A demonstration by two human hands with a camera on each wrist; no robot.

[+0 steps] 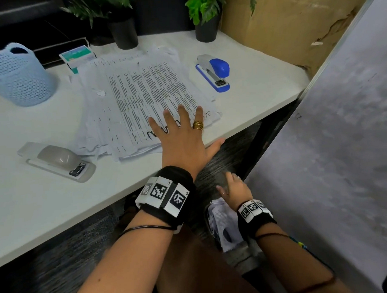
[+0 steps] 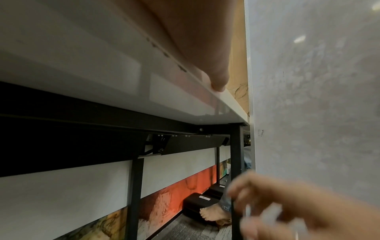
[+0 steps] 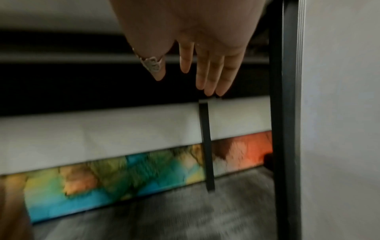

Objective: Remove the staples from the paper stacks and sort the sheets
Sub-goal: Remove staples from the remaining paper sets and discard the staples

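A loose, fanned stack of printed sheets (image 1: 142, 93) lies in the middle of the white table (image 1: 47, 206), reaching its near edge. My left hand (image 1: 181, 127) lies flat on the stack's near corner, fingers straight and spread. Its thumb (image 2: 218, 81) sticks out past the table edge. My right hand (image 1: 233, 186) is below the table edge, over the carpet beside the grey partition. In the right wrist view its fingers (image 3: 209, 73) point down, straight, with nothing in them. The left wrist view shows the right hand (image 2: 277, 203) only as a blur.
A blue stapler (image 1: 214, 72) sits right of the sheets, a grey stapler (image 1: 59, 161) near the front left. A light blue mesh basket (image 1: 19, 75), a small box (image 1: 78, 57) and two potted plants (image 1: 122, 30) stand at the back. A grey partition (image 1: 341, 141) and a black table leg (image 3: 283, 113) close the right side.
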